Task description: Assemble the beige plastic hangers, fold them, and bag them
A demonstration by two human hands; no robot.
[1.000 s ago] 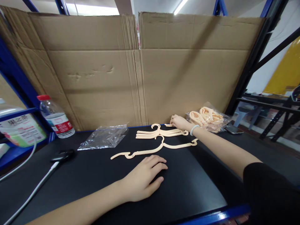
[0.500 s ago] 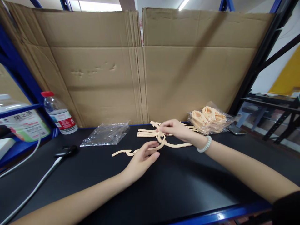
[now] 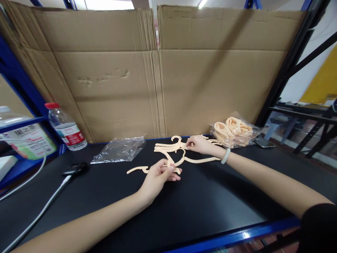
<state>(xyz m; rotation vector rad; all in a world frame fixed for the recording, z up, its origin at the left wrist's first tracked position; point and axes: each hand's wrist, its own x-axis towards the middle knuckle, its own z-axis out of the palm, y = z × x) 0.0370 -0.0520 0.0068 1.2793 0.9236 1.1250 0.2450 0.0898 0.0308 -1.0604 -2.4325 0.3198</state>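
Observation:
My left hand (image 3: 158, 175) is closed around a beige plastic hanger piece (image 3: 167, 156), thumb on top, the piece sloping up toward the pile. Around these fingers lies another beige hanger (image 3: 201, 160) with a round hook, one arm stretching right; a curved notched piece (image 3: 137, 169) pokes out left of the hand. At the back, a pile of beige hangers (image 3: 165, 148) lies flat with a hook at its upper edge. My right hand (image 3: 201, 144) rests on this pile, its fingertips pinched at a hanger; the palm hides part of the pile.
A clear bag of beige hangers (image 3: 234, 131) sits at the back right beside a phone (image 3: 264, 142). An empty clear plastic bag (image 3: 118, 150), a red-capped bottle (image 3: 67, 128) and a black device with a white cable (image 3: 75, 169) are on the left. Cardboard (image 3: 223, 77) walls the back.
My left hand has taken hold of a hanger piece and come slightly toward me. My right hand has shifted a little right, away from the hook it was touching.

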